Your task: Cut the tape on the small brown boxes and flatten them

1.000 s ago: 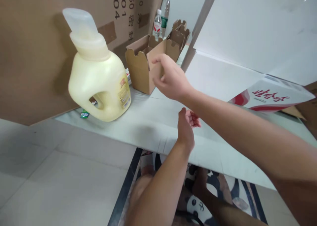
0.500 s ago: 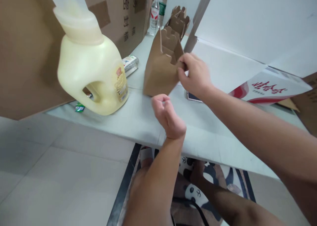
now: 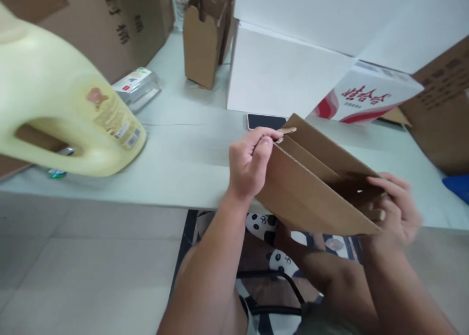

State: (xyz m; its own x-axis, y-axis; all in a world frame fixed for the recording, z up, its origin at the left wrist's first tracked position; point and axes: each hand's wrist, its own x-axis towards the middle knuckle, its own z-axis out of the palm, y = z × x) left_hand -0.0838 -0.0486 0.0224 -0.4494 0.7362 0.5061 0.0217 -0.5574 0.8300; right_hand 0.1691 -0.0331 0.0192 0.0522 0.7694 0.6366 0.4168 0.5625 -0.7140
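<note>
The brown box [image 3: 315, 183] has come off the desk [image 3: 190, 154] and now sits low in the middle of the frame. Left hand [image 3: 249, 166] fingers pinch its top corner; right hand [image 3: 392, 212] fingers grip its other end.

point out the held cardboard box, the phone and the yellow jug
cardboard box [image 3: 311, 193], head view, its broad side panel.
phone [image 3: 266, 121], head view, middle of its dark screen.
yellow jug [image 3: 54, 105], head view, body above the handle hole.
</note>
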